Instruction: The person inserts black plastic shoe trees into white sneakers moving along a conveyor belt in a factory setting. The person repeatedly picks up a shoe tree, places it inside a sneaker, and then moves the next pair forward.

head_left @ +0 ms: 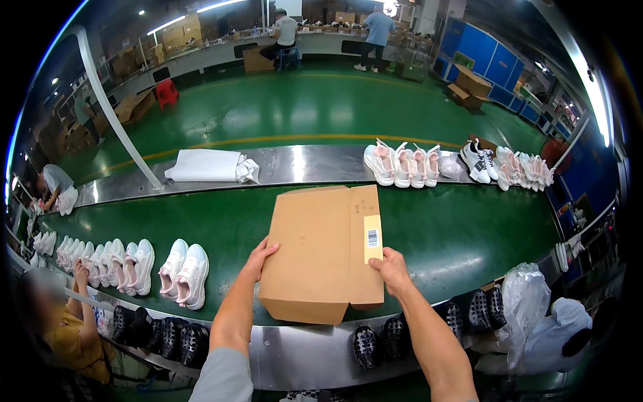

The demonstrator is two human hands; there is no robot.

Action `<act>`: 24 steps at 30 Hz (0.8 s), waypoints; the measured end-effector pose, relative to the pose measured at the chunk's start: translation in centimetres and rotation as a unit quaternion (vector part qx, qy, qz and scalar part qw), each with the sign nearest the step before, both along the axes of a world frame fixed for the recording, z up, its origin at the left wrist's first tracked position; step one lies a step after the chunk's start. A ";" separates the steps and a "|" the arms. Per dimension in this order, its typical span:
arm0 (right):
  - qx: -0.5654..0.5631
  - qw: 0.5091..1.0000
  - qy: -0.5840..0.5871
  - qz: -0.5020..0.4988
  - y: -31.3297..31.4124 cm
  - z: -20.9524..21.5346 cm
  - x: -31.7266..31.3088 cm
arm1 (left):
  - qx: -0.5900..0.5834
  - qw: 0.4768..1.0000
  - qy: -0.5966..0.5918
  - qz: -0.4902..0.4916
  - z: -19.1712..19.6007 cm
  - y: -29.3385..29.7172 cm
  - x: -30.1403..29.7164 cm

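Observation:
A brown cardboard box [308, 248] is held between my two hands over the green conveyor belt, close to its near edge. My left hand [258, 260] grips the box's left side, with the thumb on top. On the right side, my right hand [394, 269] clasps the box, its thumb beside a yellowish label [372, 238] with a barcode. The undersides of both hands' grips are hidden. To the left on the belt stands a pair of white and pink sneakers [184, 273], apart from the box.
More sneakers [120, 264] line the belt at the left. White paper [207, 165] and several sneakers [402, 165] lie on the far metal ledge [301, 164]. Black shoes [366, 346] stand along the near ledge. Co-workers sit at both sides; a clear plastic bag [526, 301] hangs at right.

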State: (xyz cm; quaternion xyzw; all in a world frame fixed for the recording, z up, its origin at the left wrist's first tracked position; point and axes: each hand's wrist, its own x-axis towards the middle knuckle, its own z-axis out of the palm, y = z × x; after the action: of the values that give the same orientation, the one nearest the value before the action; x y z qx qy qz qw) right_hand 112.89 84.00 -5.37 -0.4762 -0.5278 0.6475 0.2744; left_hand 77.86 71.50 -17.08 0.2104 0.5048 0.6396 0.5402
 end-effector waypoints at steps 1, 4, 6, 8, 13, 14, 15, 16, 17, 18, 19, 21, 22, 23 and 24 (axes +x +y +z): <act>0.018 1.000 -0.006 0.025 -0.2 -0.2 -1.1 | -0.062 0.984 0.164 0.032 -0.8 -0.7 -0.9; 0.042 0.997 -0.021 0.056 -0.6 1.9 -3.3 | -0.077 0.912 0.397 0.069 5.0 -0.5 1.5; -0.032 0.989 0.125 0.067 -1.6 7.1 -4.8 | 0.029 0.839 0.542 -0.044 14.4 -2.7 7.0; -0.076 0.969 0.129 0.199 -2.5 9.6 -8.1 | 0.088 0.790 0.605 -0.054 19.3 -6.3 11.5; -0.182 0.894 0.258 0.318 -1.1 8.8 -11.2 | 0.059 0.740 0.661 0.109 20.4 -7.9 11.0; -0.194 0.891 0.266 0.313 -0.6 7.7 -11.2 | 0.049 0.695 0.708 0.120 19.4 -8.7 9.8; -0.173 0.908 0.230 0.303 0.0 6.1 -11.1 | 0.037 0.649 0.749 0.128 18.6 -9.4 9.2; -0.153 0.925 0.192 0.289 0.7 3.9 -10.9 | 0.047 0.678 0.713 0.175 18.3 -9.5 8.7; -0.126 0.941 0.156 0.273 1.7 1.9 -10.9 | 0.063 0.688 0.698 0.187 18.3 -9.8 8.2; -0.062 0.963 0.066 0.255 2.4 -1.1 -11.4 | 0.075 0.703 0.679 0.197 18.7 -10.0 8.0; 0.002 0.973 -0.027 0.230 2.6 -4.3 -11.7 | 0.088 0.719 0.659 0.204 18.9 -10.1 7.9; 0.257 0.917 -0.185 0.242 1.1 -9.1 -13.1 | 0.101 0.736 0.630 0.225 18.6 -10.1 7.7; 0.378 0.857 -0.256 0.240 0.0 -10.4 -14.2 | 0.105 0.743 0.617 0.236 18.5 -10.0 7.6; 0.348 0.856 -0.288 0.249 -1.6 -10.6 -15.9 | 0.102 0.756 0.602 0.237 18.2 -10.2 7.5; 0.318 0.854 -0.320 0.259 -3.6 -10.1 -17.9 | 0.098 0.767 0.587 0.238 18.0 -10.6 7.5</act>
State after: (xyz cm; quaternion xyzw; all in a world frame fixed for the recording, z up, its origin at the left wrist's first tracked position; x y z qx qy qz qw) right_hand 95.03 80.40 -15.45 -0.3895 -0.8680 0.3040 0.0489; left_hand 85.38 60.95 0.93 0.4694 0.6924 0.5452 -0.0548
